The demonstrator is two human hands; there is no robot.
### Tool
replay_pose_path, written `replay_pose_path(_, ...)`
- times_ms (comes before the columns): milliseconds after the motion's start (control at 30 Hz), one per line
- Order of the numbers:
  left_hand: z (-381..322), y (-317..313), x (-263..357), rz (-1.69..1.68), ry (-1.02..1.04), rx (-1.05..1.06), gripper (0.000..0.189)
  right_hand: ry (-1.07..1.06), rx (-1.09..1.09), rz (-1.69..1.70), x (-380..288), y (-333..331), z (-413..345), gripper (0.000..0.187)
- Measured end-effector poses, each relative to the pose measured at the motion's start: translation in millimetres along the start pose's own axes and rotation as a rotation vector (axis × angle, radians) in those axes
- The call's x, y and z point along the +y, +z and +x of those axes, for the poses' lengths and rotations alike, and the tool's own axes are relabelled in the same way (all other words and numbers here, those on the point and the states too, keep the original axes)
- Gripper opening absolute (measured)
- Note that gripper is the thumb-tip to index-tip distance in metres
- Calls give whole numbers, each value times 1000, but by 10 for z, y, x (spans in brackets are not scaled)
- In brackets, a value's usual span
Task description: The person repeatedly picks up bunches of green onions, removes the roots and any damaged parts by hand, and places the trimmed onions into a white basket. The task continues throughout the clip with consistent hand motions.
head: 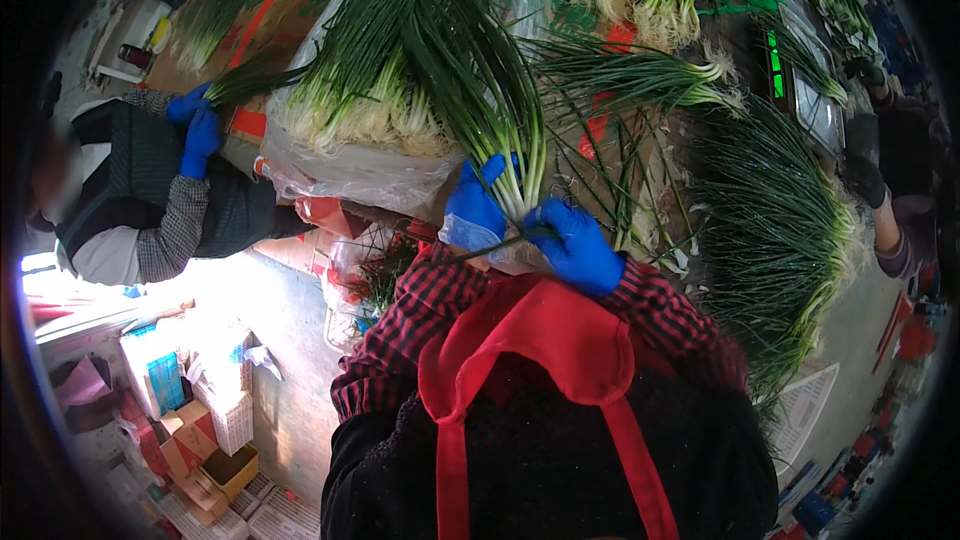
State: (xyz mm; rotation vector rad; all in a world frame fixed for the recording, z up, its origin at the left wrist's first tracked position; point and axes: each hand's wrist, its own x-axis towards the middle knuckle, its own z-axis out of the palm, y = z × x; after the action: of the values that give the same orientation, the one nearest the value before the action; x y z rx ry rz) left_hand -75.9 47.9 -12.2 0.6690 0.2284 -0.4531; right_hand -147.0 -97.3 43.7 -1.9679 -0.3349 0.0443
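Observation:
My left hand (474, 204), in a blue glove, is wrapped around the white stalks of a bunch of green onions (504, 116). The bunch's long leaves reach up and away over a larger pile of green onions (360, 82). Close beside the bunch's lower end, my right hand (577, 246), also blue-gloved, pinches a thin green leaf (491, 246) that slants across to the left. The root ends of the held bunch are partly hidden between my hands. Clear plastic sheeting (360, 178) lies under the pile, whose pale roots face me.
Loose leaves (626, 187) litter the table right of my hands. A long row of green onions (772, 240) lines the right side, near a scale with a green display (775, 64). A co-worker at left holds a small bunch (251, 80); another person's gloved hand (862, 172) is at right.

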Motion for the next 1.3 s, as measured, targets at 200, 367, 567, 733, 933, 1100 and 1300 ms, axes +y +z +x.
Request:
replay_pose_path(200,-27,173,168,-128,8,21,35,284,-129,1236,-36,-816,-676,22)
replay_pose_path(367,-51,243,187,156,-22,33,39,332,-155,-554,342,-1257,-941,43)
replay_pose_path(567,-109,295,217,-50,-57,-186,34,292,-186,-860,-323,-1384,-668,46)
replay_pose_path(733,-264,405,244,235,19,-123,38,293,125,-132,-441,-822,-75,45)
replay_pose_path(933,-328,512,290,378,161,-35,35,362,155,583,-36,-113,380,29)
replay_pose_path(1100,-208,101,40,170,3,30,30,499,104,912,247,44,347,19)
replay_pose_path(1300,-170,63,59,73,-54,6,35,440,138,969,452,28,260,20)
